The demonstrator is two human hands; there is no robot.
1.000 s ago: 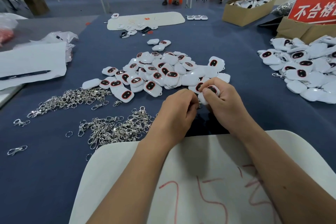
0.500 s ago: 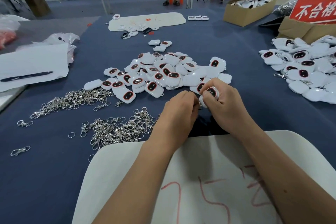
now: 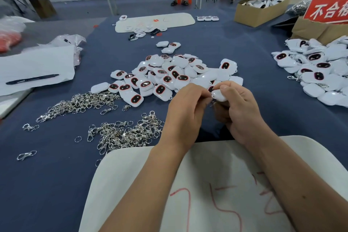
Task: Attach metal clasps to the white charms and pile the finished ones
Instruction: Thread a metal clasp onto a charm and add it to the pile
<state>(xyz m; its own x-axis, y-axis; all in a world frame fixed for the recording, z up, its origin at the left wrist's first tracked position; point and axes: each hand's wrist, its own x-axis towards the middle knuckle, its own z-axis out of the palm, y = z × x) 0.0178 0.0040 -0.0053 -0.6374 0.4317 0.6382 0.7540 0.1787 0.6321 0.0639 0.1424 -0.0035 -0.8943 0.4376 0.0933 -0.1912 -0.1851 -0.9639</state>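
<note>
My right hand (image 3: pixel 239 111) grips a white charm (image 3: pixel 218 95) between thumb and fingers, its plain back up. My left hand (image 3: pixel 186 113) pinches a small metal clasp (image 3: pixel 211 100) against the charm's edge; most of the clasp is hidden by my fingers. A heap of loose white charms (image 3: pixel 169 75) with dark red-rimmed ovals lies just beyond my hands. Two heaps of silver clasps sit to the left: one near my left wrist (image 3: pixel 124 133), one farther left (image 3: pixel 81 102). A pile of charms with clasps (image 3: pixel 320 73) lies at the right edge.
A white board with red marks (image 3: pixel 216 184) lies under my forearms. Paper with a black pen (image 3: pixel 32 79) sits at the left. Cardboard boxes (image 3: pixel 261 11) and a red sign (image 3: pixel 327 8) stand at the back right. Another white board (image 3: pixel 156 21) lies at the far centre.
The charm has turned in my right hand: its dark oval face showed before, now its plain white back shows. Both hands stay together at the same spot.
</note>
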